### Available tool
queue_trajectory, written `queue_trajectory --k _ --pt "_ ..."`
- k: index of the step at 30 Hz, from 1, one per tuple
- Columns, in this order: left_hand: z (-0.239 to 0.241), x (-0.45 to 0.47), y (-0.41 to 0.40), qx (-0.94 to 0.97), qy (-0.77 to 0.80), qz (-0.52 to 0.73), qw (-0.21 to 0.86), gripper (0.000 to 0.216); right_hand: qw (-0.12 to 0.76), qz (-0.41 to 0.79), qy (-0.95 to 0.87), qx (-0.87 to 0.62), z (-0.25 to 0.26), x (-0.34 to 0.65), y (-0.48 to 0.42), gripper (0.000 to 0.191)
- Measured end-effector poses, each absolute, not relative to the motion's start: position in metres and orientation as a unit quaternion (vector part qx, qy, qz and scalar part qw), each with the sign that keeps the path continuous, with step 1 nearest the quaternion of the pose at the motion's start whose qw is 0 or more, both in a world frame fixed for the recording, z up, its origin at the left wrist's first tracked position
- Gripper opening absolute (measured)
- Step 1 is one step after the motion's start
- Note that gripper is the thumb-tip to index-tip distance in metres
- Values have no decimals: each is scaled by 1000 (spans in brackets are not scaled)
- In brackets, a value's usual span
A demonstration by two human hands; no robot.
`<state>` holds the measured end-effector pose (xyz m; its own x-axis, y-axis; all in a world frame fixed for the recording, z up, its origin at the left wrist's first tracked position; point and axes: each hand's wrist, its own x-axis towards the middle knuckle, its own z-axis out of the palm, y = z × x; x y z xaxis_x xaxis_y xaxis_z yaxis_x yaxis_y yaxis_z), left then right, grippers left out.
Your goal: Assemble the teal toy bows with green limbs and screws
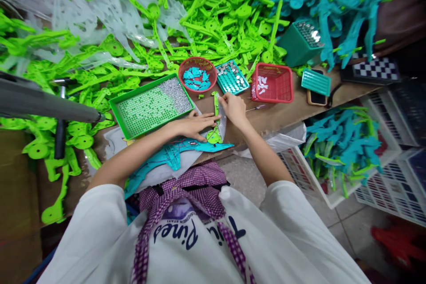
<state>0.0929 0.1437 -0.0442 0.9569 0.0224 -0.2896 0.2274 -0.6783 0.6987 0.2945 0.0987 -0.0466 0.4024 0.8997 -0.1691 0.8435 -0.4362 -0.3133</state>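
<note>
My left hand [197, 126] lies flat with its fingers stretched out, fingertips touching a lime-green plastic part [214, 136] with a round end. Against that part's right side sits a curved clear plastic piece [222, 125]. The curled fingers of my right hand [233, 107] pinch the upper end of the clear piece. Just below, close to my body, a turquoise plastic part [173, 153] with thin wires lies under my left wrist and over the table's edge.
A green tray of small metal screws [151, 105], a red round basket [197, 74], a teal tray of silver discs [232, 77] and a red square basket [273, 83] stand behind my hands. A hammer [61, 117] lies left. Green parts [213, 22] heap behind; a white crate [336, 199] stands right.
</note>
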Motion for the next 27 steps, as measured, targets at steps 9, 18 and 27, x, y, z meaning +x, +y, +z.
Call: queue_trajectory --k 9,18,27 --pt "-44 92 143 907 80 -126 393 78 87 53 -682 -724 -55 299 83 48" --pt "-43 94 144 904 82 -143 394 75 25 66 -698 -713 -55 301 84 51" --pt "-48 93 143 908 98 -133 386 77 293 98 -603 -735 -35 277 71 47"
